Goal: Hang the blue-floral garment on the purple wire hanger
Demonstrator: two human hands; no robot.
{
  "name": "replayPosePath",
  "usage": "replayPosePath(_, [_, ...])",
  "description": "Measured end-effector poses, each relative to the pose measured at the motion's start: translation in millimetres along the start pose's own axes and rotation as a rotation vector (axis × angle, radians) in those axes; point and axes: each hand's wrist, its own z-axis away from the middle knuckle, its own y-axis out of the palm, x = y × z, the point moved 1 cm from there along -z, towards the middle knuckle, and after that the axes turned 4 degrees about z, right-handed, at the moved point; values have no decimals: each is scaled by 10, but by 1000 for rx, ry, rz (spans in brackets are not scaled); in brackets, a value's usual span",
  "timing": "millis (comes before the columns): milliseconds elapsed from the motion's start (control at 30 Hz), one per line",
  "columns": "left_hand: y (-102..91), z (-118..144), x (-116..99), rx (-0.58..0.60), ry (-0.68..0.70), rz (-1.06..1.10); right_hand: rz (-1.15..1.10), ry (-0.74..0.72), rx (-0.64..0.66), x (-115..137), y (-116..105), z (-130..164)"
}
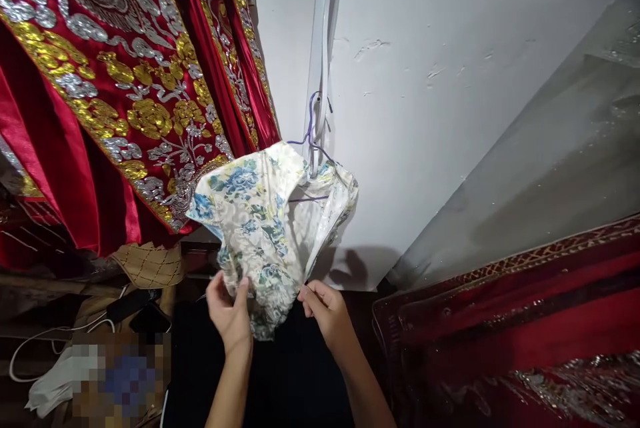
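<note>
A white floral blouse [255, 221] with blue, green and yellow print hangs on a purple wire hanger [311, 131]. Its front opening gapes on the right side, and the hanger's lower bar shows inside. My left hand [233, 318] holds the blouse's lower left side, thumb on the front and fingers curled at the side edge. Between thumb and fingertips, my right hand [327, 313] pinches the lower end of the front opening's edge. The gathered lower hem droops between both hands.
Red garments with gold and silver embroidery [150, 108] hang at the left. A pale upright strip [323, 21] runs up the white wall [425, 81] behind the hanger. Red embroidered cloth [525, 321] lies at lower right. A white cable [30, 341] and a white cloth-like item [60, 378] are at lower left.
</note>
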Motion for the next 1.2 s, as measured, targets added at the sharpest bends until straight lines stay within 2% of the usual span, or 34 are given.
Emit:
replayPosePath(33, [0,49,26,-60,129,-61,-6,15,9,-5,2,20])
replayPosePath(67, [11,115,41,-35,207,-115,-18,30,30,-3,16,35])
replayPosePath(133, [57,268,50,224,206,-186,-61,56,100,21,78,58])
replayPosePath(200, [103,398,38,514,113,-194,-109,76,171,51,163,76])
replayPosePath(233, [118,434,26,602,78,-187,-125,83,195,62,201,84])
replayPosePath(300, [135,437,-4,681,61,-183,-135,95,219,74,246,89])
replayPosePath(400, [153,349,-50,739,94,-220,-137,144,227,131,188,13])
replayPosePath(467, [164,307,-74,771,131,-264,-178,147,164,281,52,-136])
replayPosePath(567, [164,282,-74,774,177,-351,-276,37,8,733,-222,-486])
replayPosePath(633, [156,230,-37,771,186,-400,-311,-64,-21,1105,-352,-707])
replayPosePath(700, [156,106,24,777,197,-426,-327,-139,-50,1419,-376,-831])
replayPosePath(767, [181,-78,95,779,220,-435,-305,-206,-63,1604,-289,-841])
replayPosePath(900, [302,-368,215,790,249,-438,-253,-294,-52,1657,-51,-754])
replayPosePath(1067, [441,-273,271,905,269,-446,-333,-279,-129,1724,-60,-833])
replayPosePath(1133, [502,-204,200,938,282,-443,-283,-326,-106,1773,-67,-836])
replayPosePath(1200, [606,-180,-4,953,312,-412,-238,-385,-97,1793,-51,-803])
